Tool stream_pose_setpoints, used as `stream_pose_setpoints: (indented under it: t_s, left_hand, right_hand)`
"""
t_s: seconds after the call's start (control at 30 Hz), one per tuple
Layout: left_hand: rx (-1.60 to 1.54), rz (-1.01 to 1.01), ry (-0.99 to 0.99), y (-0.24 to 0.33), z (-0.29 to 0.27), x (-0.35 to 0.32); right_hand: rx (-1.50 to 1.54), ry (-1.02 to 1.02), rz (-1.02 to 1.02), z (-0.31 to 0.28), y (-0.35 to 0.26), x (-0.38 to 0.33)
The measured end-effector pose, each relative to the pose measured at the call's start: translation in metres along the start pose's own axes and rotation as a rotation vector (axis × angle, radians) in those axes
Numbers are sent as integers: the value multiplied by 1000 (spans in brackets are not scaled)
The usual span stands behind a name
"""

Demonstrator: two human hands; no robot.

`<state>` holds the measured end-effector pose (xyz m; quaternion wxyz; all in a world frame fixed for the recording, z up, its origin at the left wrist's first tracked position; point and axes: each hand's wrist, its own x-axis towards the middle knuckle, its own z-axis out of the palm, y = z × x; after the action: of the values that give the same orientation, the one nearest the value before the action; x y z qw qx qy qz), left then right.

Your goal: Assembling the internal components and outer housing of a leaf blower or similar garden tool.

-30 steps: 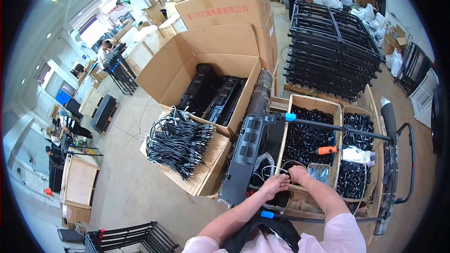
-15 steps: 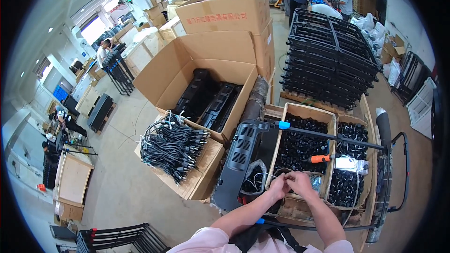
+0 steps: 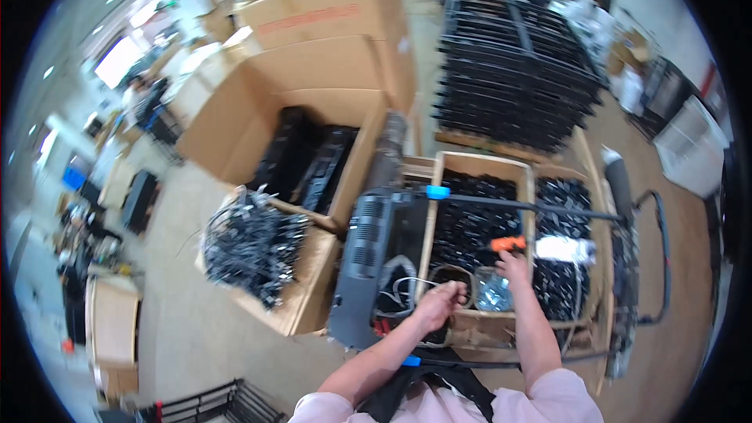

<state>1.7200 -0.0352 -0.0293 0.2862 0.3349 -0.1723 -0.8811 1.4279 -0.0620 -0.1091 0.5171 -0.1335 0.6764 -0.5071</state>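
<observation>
My left hand (image 3: 445, 302) is closed in a pinch at the end of a thin white cable (image 3: 410, 279), which loops up from beside the grey vented plastic housing (image 3: 352, 274). My right hand (image 3: 515, 269) reaches over the parts box, its fingers stretched up to the orange-handled power screwdriver (image 3: 507, 244). Blur hides whether they touch it. A clear plastic bag of small parts (image 3: 493, 292) lies between my hands. A black tube frame (image 3: 517, 205) with a blue end piece (image 3: 438, 192) spans the boxes.
Wooden-sided boxes hold many small black parts (image 3: 474, 223). A bundle of dark cables (image 3: 254, 247) lies on a carton at left. Behind it, an open cardboard box (image 3: 219, 133) holds black housings. Stacked black frames (image 3: 517, 70) stand ahead. Several people are farther back.
My hands have separated: the right has moved from beside the left to the orange screwdriver, while the left stays at the cable. The whole view has shifted with my head.
</observation>
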Motion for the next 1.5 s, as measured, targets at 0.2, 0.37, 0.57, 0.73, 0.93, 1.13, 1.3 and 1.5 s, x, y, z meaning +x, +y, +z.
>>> stream_pose_setpoints:
  t_s: [0.2,0.37,0.57,0.73,0.93,1.13,1.3,1.5]
  left_hand:
    - [116,-11,-2,-11,8,-23]
    - [81,5,267,-4,3,-54]
    - [30,63,227,-5,0,-66]
    - [43,70,211,-1,-9,-69]
    - [-52,-1,219,21,-13,-62]
    - [-214,37,180,46,-21,-44]
    - [-346,21,64,69,-27,-37]
    - [-424,-2,-29,86,-38,-45]
  right_hand:
    - [231,219,-282,-26,38,79]
    - [-82,-86,-556,35,49,54]
    - [-394,-116,-792,76,42,40]
    - [-489,-30,-692,74,-8,-5]
    - [-420,-22,-715,46,-52,-64]
    - [-89,-183,-766,89,-112,-203]
    - [-48,-222,-772,135,-113,-259]
    - [-82,-211,-758,168,-101,-273]
